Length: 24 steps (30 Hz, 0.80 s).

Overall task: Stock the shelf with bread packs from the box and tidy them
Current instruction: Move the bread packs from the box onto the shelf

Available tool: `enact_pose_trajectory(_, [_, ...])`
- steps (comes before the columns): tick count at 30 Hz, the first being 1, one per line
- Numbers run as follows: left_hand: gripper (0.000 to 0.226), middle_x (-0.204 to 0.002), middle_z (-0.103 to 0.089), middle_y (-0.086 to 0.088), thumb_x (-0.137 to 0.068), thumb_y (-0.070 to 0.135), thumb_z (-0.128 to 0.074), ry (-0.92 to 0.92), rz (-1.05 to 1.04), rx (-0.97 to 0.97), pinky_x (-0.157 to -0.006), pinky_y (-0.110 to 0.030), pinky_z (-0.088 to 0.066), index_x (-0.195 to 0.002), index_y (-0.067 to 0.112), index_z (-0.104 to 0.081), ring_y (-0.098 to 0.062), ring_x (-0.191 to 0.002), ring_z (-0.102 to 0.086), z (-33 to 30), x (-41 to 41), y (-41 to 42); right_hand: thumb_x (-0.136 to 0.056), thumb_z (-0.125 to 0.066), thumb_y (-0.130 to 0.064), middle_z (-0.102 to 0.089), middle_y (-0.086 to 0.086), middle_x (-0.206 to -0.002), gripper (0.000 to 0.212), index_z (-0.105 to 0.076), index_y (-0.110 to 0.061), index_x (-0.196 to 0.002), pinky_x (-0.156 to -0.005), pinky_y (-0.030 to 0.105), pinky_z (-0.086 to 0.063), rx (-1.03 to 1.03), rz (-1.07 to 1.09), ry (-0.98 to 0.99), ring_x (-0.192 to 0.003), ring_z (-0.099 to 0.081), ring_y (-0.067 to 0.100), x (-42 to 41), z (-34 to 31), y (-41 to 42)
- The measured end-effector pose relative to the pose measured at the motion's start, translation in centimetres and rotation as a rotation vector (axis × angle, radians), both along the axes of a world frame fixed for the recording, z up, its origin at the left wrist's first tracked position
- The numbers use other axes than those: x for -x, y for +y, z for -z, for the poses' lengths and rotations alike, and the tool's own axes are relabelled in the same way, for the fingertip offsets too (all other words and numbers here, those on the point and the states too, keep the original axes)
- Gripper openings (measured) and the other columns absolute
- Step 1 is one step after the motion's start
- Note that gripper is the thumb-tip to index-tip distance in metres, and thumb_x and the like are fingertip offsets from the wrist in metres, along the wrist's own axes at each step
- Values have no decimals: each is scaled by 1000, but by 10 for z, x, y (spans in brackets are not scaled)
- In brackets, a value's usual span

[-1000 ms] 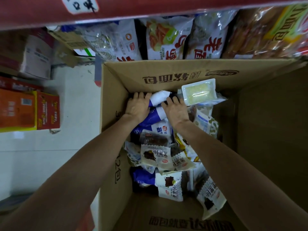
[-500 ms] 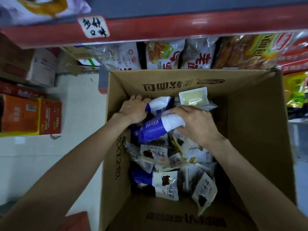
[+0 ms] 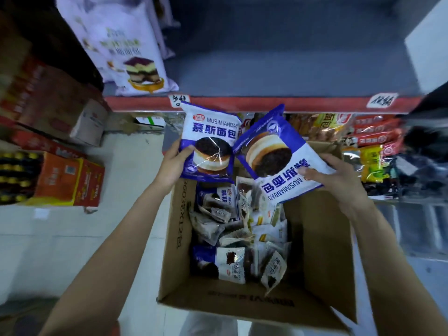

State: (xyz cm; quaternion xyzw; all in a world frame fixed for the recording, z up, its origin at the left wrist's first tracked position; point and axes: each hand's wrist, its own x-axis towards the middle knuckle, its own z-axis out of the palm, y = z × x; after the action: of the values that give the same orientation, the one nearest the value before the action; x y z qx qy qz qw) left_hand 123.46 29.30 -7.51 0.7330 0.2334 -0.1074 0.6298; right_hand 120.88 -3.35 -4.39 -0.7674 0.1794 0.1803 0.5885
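My left hand [image 3: 175, 162] grips a blue and white bread pack [image 3: 209, 141] by its lower left edge, held upright above the open cardboard box [image 3: 179, 241]. My right hand [image 3: 335, 177] grips a second, matching bread pack [image 3: 278, 156], tilted and upside down, beside the first. Both packs hang just below the red front edge of a grey shelf [image 3: 278, 57], whose board is mostly bare. Several small bread packs [image 3: 238, 229] lie heaped in the box.
A white cake bag [image 3: 123, 44] stands at the shelf's left end. The lower shelf holds packaged snacks [image 3: 363, 137]. Orange and brown cartons [image 3: 65, 178] sit on the tiled floor at left.
Both hands have come up out of the box, each with a blue and white pack. The view has tilted up, so the grey shelf shows.
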Motion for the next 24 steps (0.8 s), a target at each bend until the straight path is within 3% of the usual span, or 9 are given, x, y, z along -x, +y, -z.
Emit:
enact_pose_trajectory(3, [32,-112,-63,-5,-97,17,-50,-35,-121,68,-63,-13,-52,-129,13,-50,-9,-82,-63,-23,7,-4,-77,-74,-13,-68,-4,-94,34,-60,-17,-108,-58,16,-56,-38,-22,-22,-67,-67,-1,2,-23,-7])
enact_pose_trajectory(6, [25,-107,-65,-2,-97,18,-49,-86,-159,114,-63,-14,-52,-123,17,-52,-5,-79,-66,-40,13,-7,-77,-73,-9,-68,0,-96,40,-54,-15,-111,-58,18,-56,-46,-28,-49,-70,-68,3,2,-40,-14])
enact_pose_trajectory(10, [30,-112,-66,-5,-98,16,-48,-169,-200,160,-67,-16,-54,-127,12,-52,-8,-84,-66,-62,16,-8,-76,-74,-7,-71,-2,-94,41,-58,-16,-112,-60,17,-54,-75,-42,-113,-75,-69,6,1,-64,-23])
enact_pose_trajectory(14, [30,-108,-66,9,-97,14,-50,-299,-158,182,-71,-18,-54,-126,23,-50,-7,-90,-67,-82,11,-12,-77,-73,-6,-74,-6,-85,27,-66,-19,-99,-61,20,-57,-93,36,-240,-75,-70,8,-10,-90,-23])
enact_pose_trajectory(18, [46,-110,-59,19,-95,15,-53,-368,-76,86,-69,-17,-55,-137,27,-36,-1,-96,-62,-98,-13,-21,-78,-73,-18,-74,-3,-92,22,-67,-15,-99,-69,32,-56,-92,192,-342,-77,-72,11,-34,-107,-15])
enact_pose_trajectory(22, [52,-119,-57,11,-94,14,-54,-395,-55,81,-89,-35,-51,-140,23,-33,-7,-106,-59,-107,-51,-35,-77,-74,-37,-73,2,-90,26,-67,-22,-96,-76,44,-57,109,179,-434,-80,-71,22,-66,-115,-10])
enact_pose_trajectory(24, [47,-122,-53,7,-95,11,-53,-422,-28,57,-93,-33,-49,-137,19,-36,-12,-114,-54,-113,-75,-46,-76,-69,-47,-72,0,-87,31,-66,-24,-96,-75,44,-56,219,97,-503,-80,-69,22,-83,-119,-7])
